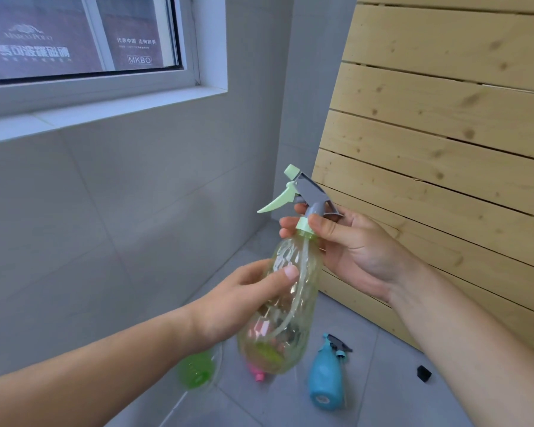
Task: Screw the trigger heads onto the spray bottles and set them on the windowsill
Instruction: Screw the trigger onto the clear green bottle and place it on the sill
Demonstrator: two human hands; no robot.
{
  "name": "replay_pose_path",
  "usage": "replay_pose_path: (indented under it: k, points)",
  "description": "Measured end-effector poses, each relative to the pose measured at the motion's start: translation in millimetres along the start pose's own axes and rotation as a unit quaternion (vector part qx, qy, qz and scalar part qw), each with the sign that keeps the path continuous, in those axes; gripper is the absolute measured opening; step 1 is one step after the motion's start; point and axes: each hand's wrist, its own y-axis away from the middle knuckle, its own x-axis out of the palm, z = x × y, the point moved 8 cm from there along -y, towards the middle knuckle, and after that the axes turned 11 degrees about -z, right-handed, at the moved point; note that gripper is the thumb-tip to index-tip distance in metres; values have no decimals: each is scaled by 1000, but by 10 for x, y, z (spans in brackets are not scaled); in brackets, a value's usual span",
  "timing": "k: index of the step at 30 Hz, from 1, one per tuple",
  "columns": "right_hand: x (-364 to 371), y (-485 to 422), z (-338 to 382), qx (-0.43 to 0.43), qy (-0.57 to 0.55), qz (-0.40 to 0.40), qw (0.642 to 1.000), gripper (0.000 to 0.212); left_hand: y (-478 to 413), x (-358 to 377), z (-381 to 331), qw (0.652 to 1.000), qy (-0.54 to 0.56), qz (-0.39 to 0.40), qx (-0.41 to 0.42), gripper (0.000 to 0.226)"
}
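A clear yellow-green spray bottle [290, 303] is held in mid-air, tilted slightly, with its dip tube visible inside. My left hand [244, 300] wraps the bottle's body. A grey trigger head [309, 192] with a pale green lever and nozzle sits on the neck. My right hand [349, 245] pinches the pale green collar [302, 224] of that head. The white windowsill [105, 109] runs along the upper left, bare in view.
On the grey tiled floor lie a blue spray bottle [326, 377] with a head on it, a pink bottle [258, 372] partly hidden, a green bottle [196, 369] and a small black cap [423, 372]. A wooden slatted panel [444, 149] leans at the right.
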Motion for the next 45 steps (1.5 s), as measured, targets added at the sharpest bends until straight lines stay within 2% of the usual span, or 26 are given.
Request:
replay_pose_path:
  k: [7, 10, 12, 16, 18, 20, 22, 23, 25, 27, 28, 30, 34, 38, 41, 45]
  points:
    - [-16, -48, 50, -43, 20, -53, 997, 37, -100, -66, 8, 998, -33, -48, 30, 76]
    - [-52, -77, 42, -63, 42, -91, 993, 24, -138, -108, 10, 994, -69, -79, 22, 71]
    - [-74, -101, 29, -71, 53, -113, 990, 15, -153, -136, 23, 991, -91, -100, 20, 59]
    - [-98, -154, -36, -55, 51, -128, 989, 14, -177, -204, 30, 985, -125, -117, 18, 50]
    - [-105, -165, -94, -35, 44, -124, 991, 18, -169, -209, 41, 988, -116, -98, 4, 47]
    - [-114, -171, -121, -29, 51, -120, 991, 36, -174, -221, 35, 993, -87, -79, -3, 52]
    - [-109, -178, -160, -22, 77, -111, 991, 51, -207, -303, 19, 994, -58, -92, -3, 61]
    - [-104, -182, -183, -20, 100, -112, 988, 50, -221, -367, 10, 994, -38, -106, -7, 67]
    - [-110, -181, -228, -32, 150, -132, 979, 33, -238, -505, -28, 990, -15, -136, -13, 73]
    - [-21, -179, -274, -53, 191, -128, 972, 18, -277, -633, -73, 987, -5, -159, -11, 67]
    - [88, -175, -283, -65, 207, -108, 970, 15, -301, -688, -109, 986, 2, -166, -2, 57]
    - [323, -200, -218, -109, 232, -78, 963, 19, -343, -797, -235, 983, 7, -182, 19, 29]
    - [599, -488, 62, -169, 230, -82, 955, 29, -461, -1114, -570, 976, 43, -211, 45, 21]
    - [913, -1098, 524, -204, 204, -81, 954, 32, -796, -1626, -1083, 961, 37, -264, 78, 29]
    - [1164, -1645, 932, -258, 220, -99, 936, 32, -1157, -2037, -1599, 950, 0, -292, 112, 30]
    - [1475, -2295, 1287, -289, 228, -86, 926, 42, -1558, -2508, -2030, 931, -88, -331, 128, 53]
